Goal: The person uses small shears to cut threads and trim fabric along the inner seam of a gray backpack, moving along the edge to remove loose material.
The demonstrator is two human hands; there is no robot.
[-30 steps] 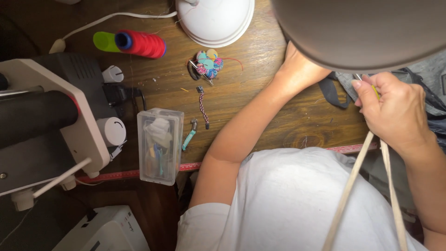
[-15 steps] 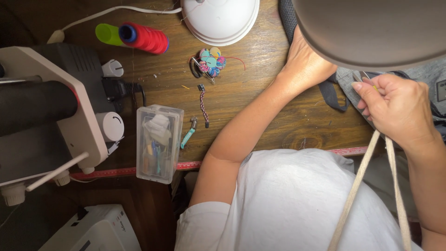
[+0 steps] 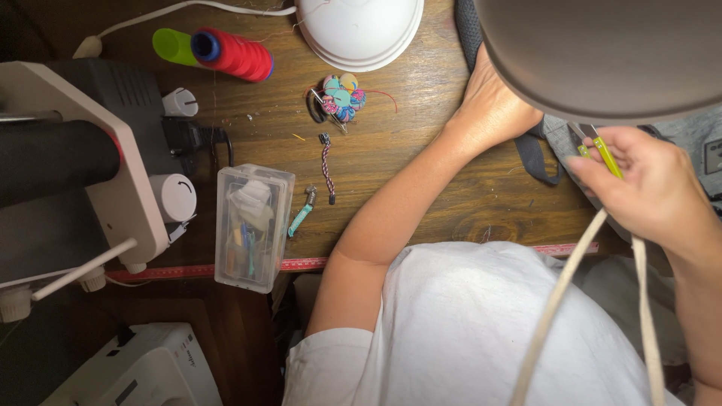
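View: 1 head camera, looking straight down on a wooden sewing table (image 3: 421, 180) and the person's white shirt at lower centre.
Left hand: the left hand (image 3: 492, 105) lies at upper centre-right, palm down on dark grey fabric (image 3: 535, 154); its fingers run under a large grey lamp shade (image 3: 602, 53), so whether it grips or only presses cannot be told.
Right hand: the right hand (image 3: 654, 192), at the right edge, is closed around small yellow-green-handled snips (image 3: 602, 150), whose metal end points up toward the shade.
Work piece: the fabric sits at upper right, between the 2 hands, mostly hidden by the shade.
Cords: 2 pale cords (image 3: 571, 286) run from beside the right hand down to the bottom edge.
Progress: snips are in hand and the fabric is steadied; no cut or trimmed thread is visible, so the trimming seems unfinished.
Left of frame: a white sewing machine (image 3: 98, 173), a clear plastic box (image 3: 252, 225) of small tools, a red thread cone (image 3: 233, 53).
Centre: a colourful pincushion (image 3: 342, 96).
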